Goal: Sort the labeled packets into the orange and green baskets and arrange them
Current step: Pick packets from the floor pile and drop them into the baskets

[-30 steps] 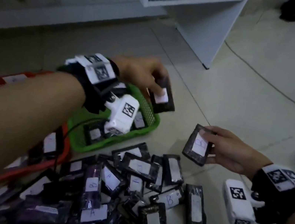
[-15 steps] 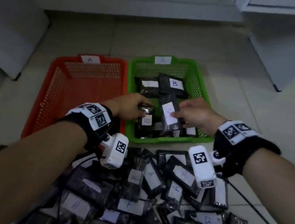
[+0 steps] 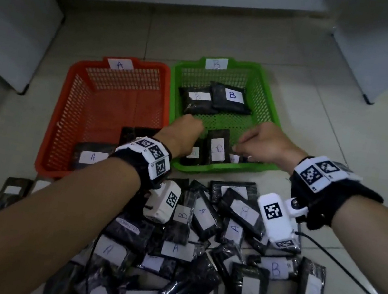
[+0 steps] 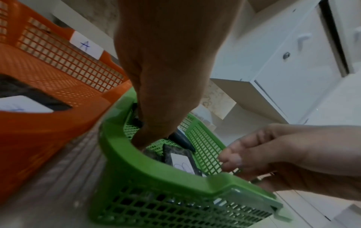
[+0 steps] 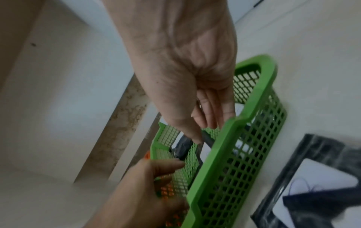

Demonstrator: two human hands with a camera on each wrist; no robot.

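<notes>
Both hands reach into the green basket [image 3: 267, 100] at 12 o'clock: left hand [image 3: 183, 132] curled, grip unclear; right hand [image 3: 264, 143] loosely open beside a B packet [image 3: 218, 148].

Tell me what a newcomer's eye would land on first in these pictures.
First, the two bright baskets side by side on the floor: the orange basket tagged A on the left and the green basket tagged B on the right. Next, the left hand and right hand both reach into the green basket's near end, beside a packet marked B. In front of the baskets sprawls a heap of black labeled packets.
</notes>
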